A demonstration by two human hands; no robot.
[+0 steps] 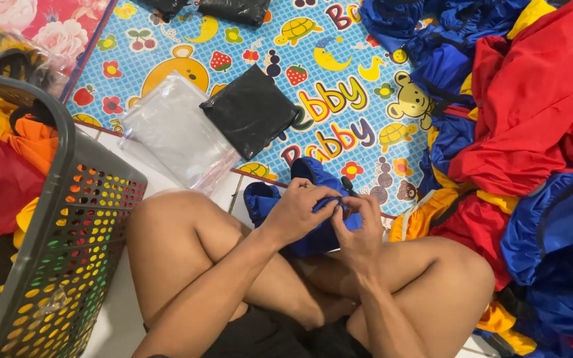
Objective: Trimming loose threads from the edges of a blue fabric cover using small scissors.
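Both your hands are pinched shut on the small folded blue nylon garment [313, 219] over your crossed legs, left hand [298, 211] gripping its top edge, right hand [364, 229] beside it. You're mid-fold, I'd judge; next comes a tighter tuck.

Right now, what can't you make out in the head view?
- Blue fabric piece: its middle is hidden under the left hand and right hand; what the fingertips pinch is too small.
- Grey basket: cut off by the left and bottom edges.
- Fabric pile: cut off by the right edge.
- Black packets: cut off by the top edge.
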